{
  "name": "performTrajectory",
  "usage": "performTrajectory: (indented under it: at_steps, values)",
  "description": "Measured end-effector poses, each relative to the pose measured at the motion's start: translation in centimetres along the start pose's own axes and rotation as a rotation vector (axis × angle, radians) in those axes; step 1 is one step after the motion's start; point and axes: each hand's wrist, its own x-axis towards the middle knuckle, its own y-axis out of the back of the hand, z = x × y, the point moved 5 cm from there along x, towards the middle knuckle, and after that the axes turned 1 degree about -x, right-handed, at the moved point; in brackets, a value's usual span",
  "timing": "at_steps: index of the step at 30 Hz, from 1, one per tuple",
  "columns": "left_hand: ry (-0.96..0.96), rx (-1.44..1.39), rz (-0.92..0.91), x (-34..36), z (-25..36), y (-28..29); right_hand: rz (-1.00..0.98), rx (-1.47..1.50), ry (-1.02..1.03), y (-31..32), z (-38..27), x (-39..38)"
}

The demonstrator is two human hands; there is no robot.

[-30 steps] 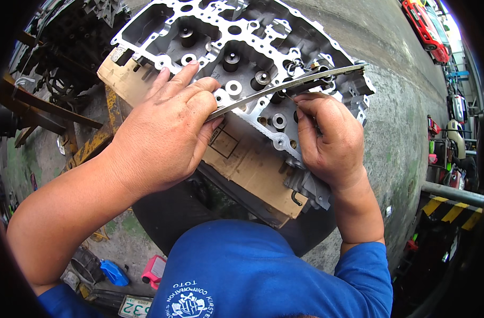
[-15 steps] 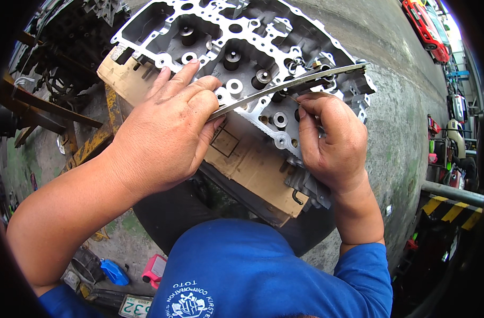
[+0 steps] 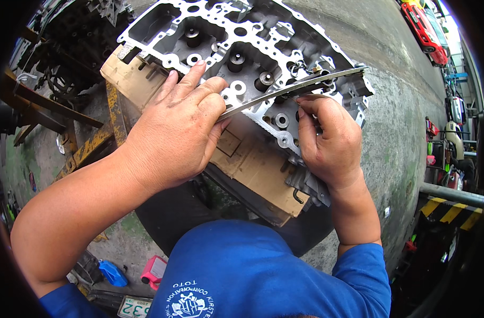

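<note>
A grey metal cylinder head (image 3: 241, 33) with deep pockets and bolt-like posts lies tilted before me. Across its near right part runs a long, thin metal bar (image 3: 292, 87). My left hand (image 3: 173, 124) holds the bar's left end between thumb and bent fingers, and its outstretched fingertips rest on the casting's edge. Below the bar, my right hand (image 3: 331, 139) is closed in a pinch, thumb against forefinger, over the lower right pockets. What sits between those fingertips is too small and hidden to tell. Just left of the right hand shows a round bore (image 3: 280, 121).
Flattened cardboard (image 3: 252, 169) lies under the casting. At the left stand a rusty yellow metal frame (image 3: 85, 151) and a dark engine assembly (image 3: 56, 53). A blue bottle (image 3: 113, 273) and a pink container (image 3: 155, 271) are on the floor; a red car (image 3: 425, 34) is far right.
The casting sits slightly lower and to the right in view, and the left hand has shifted with it. Both hands keep nearly the same grip; the bar's far end is slightly lower.
</note>
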Motion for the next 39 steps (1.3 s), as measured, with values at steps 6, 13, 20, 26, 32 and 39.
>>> performTrajectory:
  at_steps: [6, 13, 20, 26, 32, 39]
  values:
    - [0.003, -0.018, -0.002, -0.03, -0.08, -0.02, 0.047, 0.047, 0.020, 0.07, -0.18, -0.05]
    - [0.021, -0.042, -0.026, -0.18, -0.02, -0.02, 0.006, 0.013, 0.017, -0.09, -0.01, 0.08]
    - [0.008, -0.011, -0.004, -0.07, 0.03, 0.04, 0.081, 0.035, 0.034, 0.02, 0.01, 0.12]
    - [0.026, -0.044, -0.018, -0.19, 0.03, -0.08, 0.038, -0.005, 0.013, 0.17, -0.34, 0.22]
    - [0.013, -0.032, 0.000, -0.11, -0.06, -0.11, 0.011, -0.020, 0.007, -0.30, -0.47, 0.31]
    - [0.000, -0.010, -0.004, -0.04, -0.12, 0.00, 0.115, 0.046, 0.015, -0.21, -0.36, 0.07]
